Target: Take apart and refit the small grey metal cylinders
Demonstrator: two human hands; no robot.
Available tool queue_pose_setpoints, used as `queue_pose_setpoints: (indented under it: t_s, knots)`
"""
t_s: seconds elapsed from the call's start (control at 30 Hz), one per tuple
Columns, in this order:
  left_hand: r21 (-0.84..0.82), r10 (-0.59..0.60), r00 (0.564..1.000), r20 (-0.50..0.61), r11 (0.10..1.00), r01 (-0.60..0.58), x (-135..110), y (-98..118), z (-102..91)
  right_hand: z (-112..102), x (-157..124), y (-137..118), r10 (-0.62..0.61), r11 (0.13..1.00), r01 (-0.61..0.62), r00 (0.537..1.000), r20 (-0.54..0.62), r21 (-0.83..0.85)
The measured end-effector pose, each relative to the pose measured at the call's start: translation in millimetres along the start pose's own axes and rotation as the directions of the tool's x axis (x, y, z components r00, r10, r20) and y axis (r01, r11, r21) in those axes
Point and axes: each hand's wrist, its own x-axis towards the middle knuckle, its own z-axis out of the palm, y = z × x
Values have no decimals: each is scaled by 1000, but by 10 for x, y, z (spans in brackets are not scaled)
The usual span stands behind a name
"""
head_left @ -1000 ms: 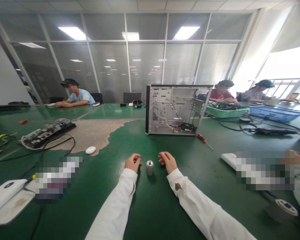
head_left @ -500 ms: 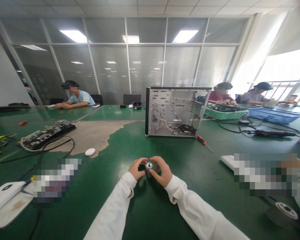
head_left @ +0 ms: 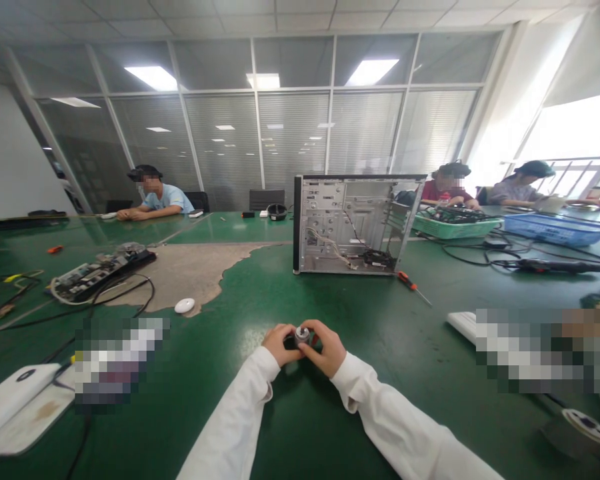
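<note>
A small grey metal cylinder (head_left: 302,333) stands on the green table (head_left: 290,293) straight in front of me. My left hand (head_left: 279,343) and my right hand (head_left: 327,347) are both closed around it, fingers pinching its sides from left and right. Both arms wear white sleeves. An open computer case (head_left: 353,223) stands upright farther back, with loose wires inside. A red-handled screwdriver (head_left: 411,285) lies by its right corner.
A circuit board with cables (head_left: 100,270) and a small white disc (head_left: 185,305) lie to the left. A white device (head_left: 15,393) sits near left. Green (head_left: 453,227) and blue trays (head_left: 555,228) are far right. Three people sit at the far side. A tape roll (head_left: 583,423) lies near right.
A second ago my hands rested on either side of the cylinder without touching it. They have closed in and now grip it from both sides.
</note>
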Motion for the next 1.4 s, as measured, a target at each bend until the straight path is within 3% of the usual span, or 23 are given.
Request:
queue_pose_setpoints:
  t_s: [0.13,0.23,0.4,0.57,0.73,0.93,1.07,1.23,1.4]
  knots:
    - [-96,-19,1000,21,995,21,-6,37,-37,23,10,38,131,968,-111,989,-72,226]
    - [-219,-10,999,47,976,20,-10,78,-59,58,24,97,297,864,-215,948,-116,455]
    - [-340,-31,999,21,940,36,-11,115,-12,109,58,192,587,505,-357,810,-10,786]
    - [-354,7,996,-84,935,-36,-32,158,68,57,90,179,740,156,-362,659,133,919]
    - [-143,58,980,-190,986,-86,-50,292,93,-6,84,167,721,-58,-387,621,307,920]
    - [86,125,932,-341,991,-101,-48,381,34,22,71,169,715,-44,-373,636,290,927]
    - [159,177,901,-395,980,-123,-58,412,-30,22,74,177,687,-100,-409,631,360,907]
    - [230,257,864,-433,958,-170,-80,488,-77,-21,55,111,479,-269,-549,637,604,791]
    - [264,351,844,-406,929,-259,-83,541,-59,-46,26,23,317,-314,-586,677,664,747]
